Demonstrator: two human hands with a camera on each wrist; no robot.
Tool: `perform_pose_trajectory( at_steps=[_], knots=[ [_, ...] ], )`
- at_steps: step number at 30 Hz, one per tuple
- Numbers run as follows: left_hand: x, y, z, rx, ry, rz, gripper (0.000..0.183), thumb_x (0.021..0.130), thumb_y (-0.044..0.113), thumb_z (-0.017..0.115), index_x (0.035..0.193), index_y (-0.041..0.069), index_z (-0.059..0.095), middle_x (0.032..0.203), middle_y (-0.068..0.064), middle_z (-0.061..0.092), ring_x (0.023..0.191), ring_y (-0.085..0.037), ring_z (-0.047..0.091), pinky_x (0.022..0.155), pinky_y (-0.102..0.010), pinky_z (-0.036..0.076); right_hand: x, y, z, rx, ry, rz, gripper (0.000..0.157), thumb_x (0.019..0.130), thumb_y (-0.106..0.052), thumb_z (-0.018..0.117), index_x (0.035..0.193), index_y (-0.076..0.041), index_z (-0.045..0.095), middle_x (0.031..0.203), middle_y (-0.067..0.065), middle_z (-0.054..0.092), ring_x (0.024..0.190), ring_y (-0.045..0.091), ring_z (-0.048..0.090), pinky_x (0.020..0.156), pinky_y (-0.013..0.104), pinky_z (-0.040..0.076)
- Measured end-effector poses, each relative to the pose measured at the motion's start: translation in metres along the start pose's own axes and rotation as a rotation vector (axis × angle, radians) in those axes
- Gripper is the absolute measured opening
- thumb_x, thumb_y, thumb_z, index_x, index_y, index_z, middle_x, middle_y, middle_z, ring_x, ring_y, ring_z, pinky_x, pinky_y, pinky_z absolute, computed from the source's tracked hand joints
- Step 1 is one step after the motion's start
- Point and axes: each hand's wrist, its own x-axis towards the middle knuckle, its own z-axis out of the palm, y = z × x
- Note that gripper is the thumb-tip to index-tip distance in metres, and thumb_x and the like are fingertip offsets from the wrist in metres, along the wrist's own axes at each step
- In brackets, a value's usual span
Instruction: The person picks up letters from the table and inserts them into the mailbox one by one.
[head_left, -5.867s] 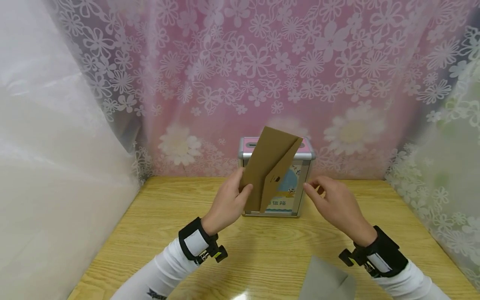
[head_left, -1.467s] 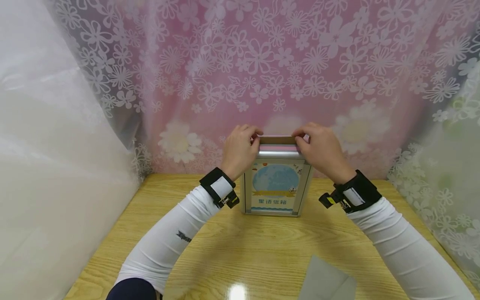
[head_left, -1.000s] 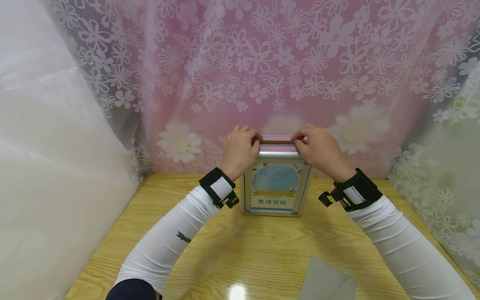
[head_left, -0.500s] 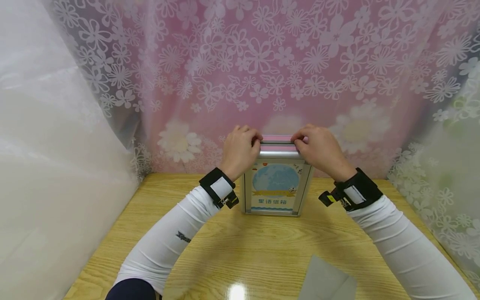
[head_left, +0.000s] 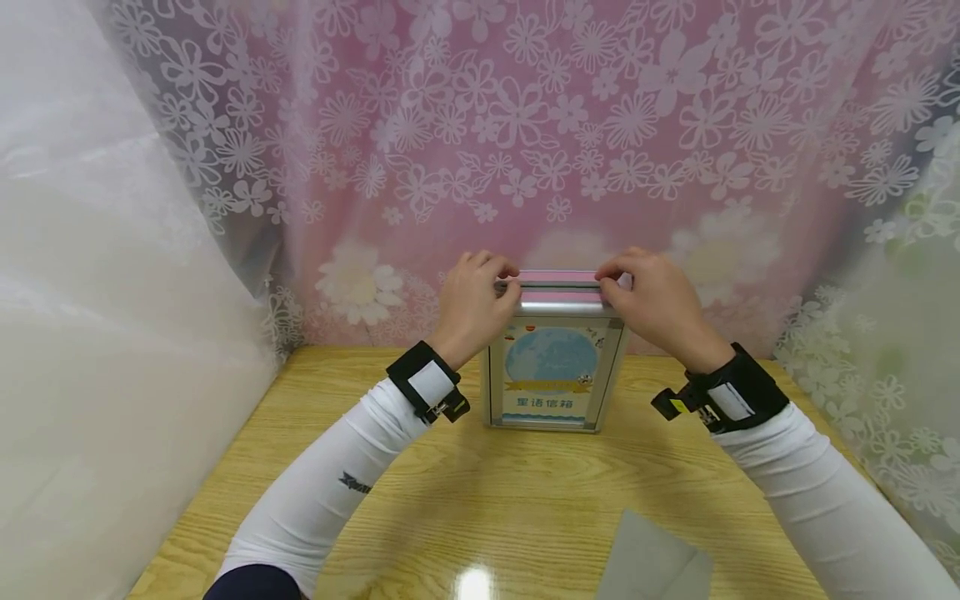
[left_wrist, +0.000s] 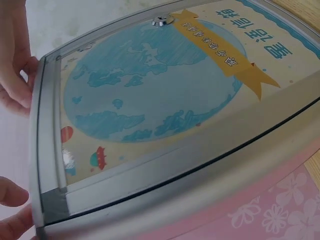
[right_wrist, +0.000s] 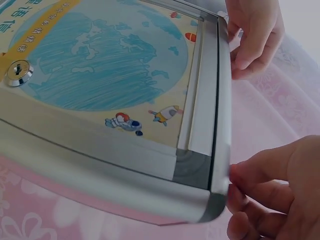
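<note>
A silver-framed letter box with a pink top and a blue-globe front panel stands upright at the back of the table. My left hand is at the left end of its top slot, thumb and fingers bent and apart. At the slot's other end is my right hand, likewise loosely bent with nothing held. In the left wrist view, the left fingertips are right at the box's top edge. The right wrist view has the right hand beside the top corner. No brown envelope shows above the slot.
A grey envelope lies on the wood-grain table near the front edge, right of centre. Behind the box hangs a pink floral curtain. A keyed lock is set in the box's front.
Earlier, the left hand held a brown envelope before the box. Both hands then lowered it into the top slot until it went out of sight. Now the hands have moved slightly apart.
</note>
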Motion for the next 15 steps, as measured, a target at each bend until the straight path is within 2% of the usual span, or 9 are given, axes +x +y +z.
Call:
perform_pose_trajectory(
  at_steps=[5,9,15],
  knots=[
    [-0.006,-0.001,-0.010,-0.018,0.013,0.015,0.020,0.092,0.023,0.055,0.097,0.011,0.070,0.097,-0.003,0.062,0.089,-0.018,0.048,0.077,-0.036,0.044,-0.011,0.003,-0.009,-0.011,0.028,-0.017,0.020,0.092,-0.018,0.058,0.096,-0.004,0.071,0.091,0.009,0.061,0.066,0.021,0.044,0.056,0.038,0.037],
    [-0.014,-0.004,-0.017,-0.007,0.015,0.027,0.020,0.094,0.025,0.055,0.098,0.011,0.068,0.099,-0.004,0.062,0.088,-0.017,0.047,0.078,-0.037,0.043,-0.021,0.005,-0.016,0.001,0.023,-0.003,0.025,0.094,-0.021,0.055,0.100,-0.003,0.071,0.093,0.009,0.059,0.072,0.022,0.045,0.061,0.040,0.038],
    [-0.035,-0.005,-0.025,-0.006,-0.001,-0.008,0.025,0.094,0.030,0.054,0.105,0.011,0.066,0.100,-0.004,0.059,0.088,-0.016,0.044,0.074,-0.037,0.043,-0.036,0.008,-0.023,0.018,0.033,0.011,0.029,0.095,-0.024,0.054,0.108,-0.003,0.068,0.102,0.010,0.059,0.088,0.026,0.051,0.070,0.048,0.045]
  ],
)
